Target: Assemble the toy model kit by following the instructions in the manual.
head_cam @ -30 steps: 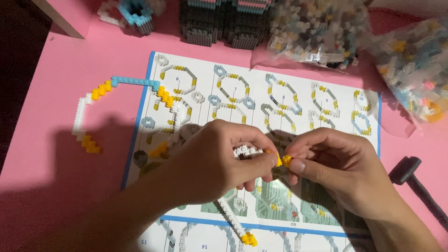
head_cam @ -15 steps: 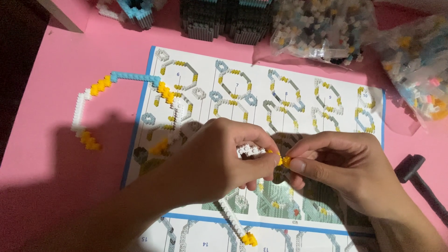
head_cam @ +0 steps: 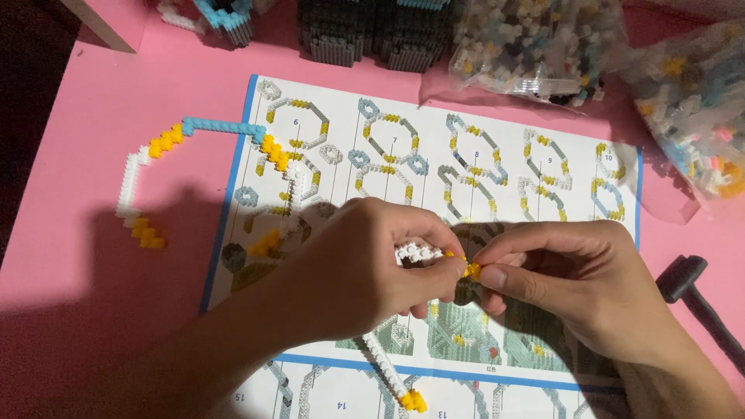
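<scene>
**Two hands close on a small yellow brick at the end of a white chain**

The left hand (head_cam: pixel 365 268) is curled shut around a white brick chain (head_cam: pixel 417 252), whose short toothed end pokes out above its fingers while the rest of the strip hangs out below the palm. The right hand (head_cam: pixel 578 287) pinches a tiny yellow brick (head_cam: pixel 471 271) between thumb and forefinger, pressed right against the left hand's fingertips. Compared with a second ago, both hands sit in almost the same place over the sheet; the yellow piece and the white end have stayed touching, with only a slight shift of the fingers. By my reading the piece is being seated rather than fetched.

The hanging strip runs down to a yellow tip (head_cam: pixel 413 401) near the bottom edge. Beneath the hands lies the instruction sheet (head_cam: pixel 497 155), printed with numbered loop diagrams, flat on the pink bench (head_cam: pixel 93 155). To the left, partly on the sheet, rests a curved chain (head_cam: pixel 167 155) of blue, yellow and white bricks, well apart from the hands. Clear bags of loose bricks (head_cam: pixel 543 46) sit along the far edge, beside dark brick stacks (head_cam: pixel 365 31). A small black hammer (head_cam: pixel 691 291) lies just right of the right hand.
</scene>
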